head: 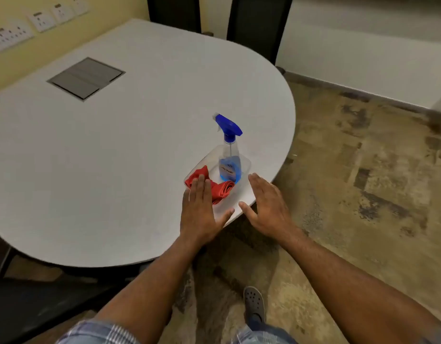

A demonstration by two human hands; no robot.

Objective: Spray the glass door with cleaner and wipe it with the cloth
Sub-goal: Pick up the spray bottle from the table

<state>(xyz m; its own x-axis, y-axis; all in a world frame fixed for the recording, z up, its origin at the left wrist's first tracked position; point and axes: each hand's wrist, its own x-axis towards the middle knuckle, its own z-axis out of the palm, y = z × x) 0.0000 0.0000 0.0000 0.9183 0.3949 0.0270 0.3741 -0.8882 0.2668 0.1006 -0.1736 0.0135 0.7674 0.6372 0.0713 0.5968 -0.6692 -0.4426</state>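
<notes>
A clear spray bottle (230,163) with a blue trigger head and blue liquid stands upright in a clear plastic tray (246,162) near the round edge of a white table (115,150). A red cloth (220,189) lies crumpled in the same tray, left of the bottle. My left hand (201,212) is flat and open at the tray's near left side, its fingertips over the cloth. My right hand (269,204) is open at the tray's near right side, fingers spread, holding nothing. No glass door is clearly in view.
A grey metal hatch (86,78) is set into the tabletop at the far left. Wall sockets (40,21) line the yellow wall behind. Dark vertical frames (259,23) stand beyond the table. Mottled brown floor (363,182) spreads to the right. My grey shoe (254,302) is below.
</notes>
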